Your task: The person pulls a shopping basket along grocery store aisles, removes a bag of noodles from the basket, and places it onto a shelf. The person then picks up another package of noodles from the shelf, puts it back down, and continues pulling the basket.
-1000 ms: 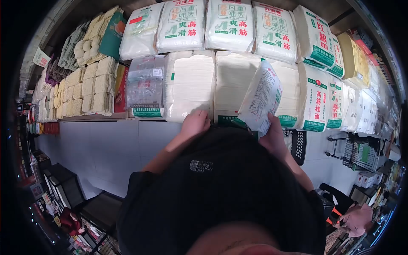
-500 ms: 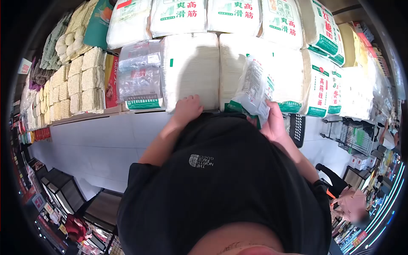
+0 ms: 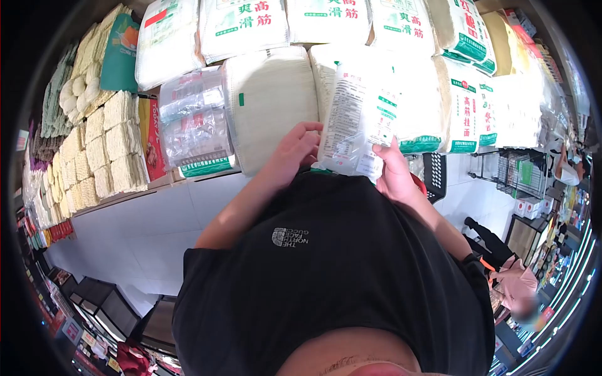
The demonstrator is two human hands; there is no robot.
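Note:
A printed plastic packet (image 3: 351,122), white and translucent with green marks and small dark text, is tilted up in front of my chest. My right hand (image 3: 396,168) grips its lower right edge, thumb on the front face. At the packet's left edge, my left hand (image 3: 300,150) has its fingers curled against the plastic; part of the fingertips is hidden. Behind the packet lie large white noodle bags, and a pale stack in clear wrap (image 3: 271,106) is just beyond my left hand. What the packet contains is hard to make out.
Bundled dried noodles (image 3: 103,153) fill the display's left side. More noodle bags (image 3: 464,116) stand to the right. A black basket (image 3: 434,177) is close by my right arm, with a shopping cart (image 3: 511,172) farther right. Another person (image 3: 514,282) is at lower right.
My left hand has left the wrapped stack and moved right to the packet's edge. The packet has come nearer and turned so its printed face shows more fully. The view has shifted slightly.

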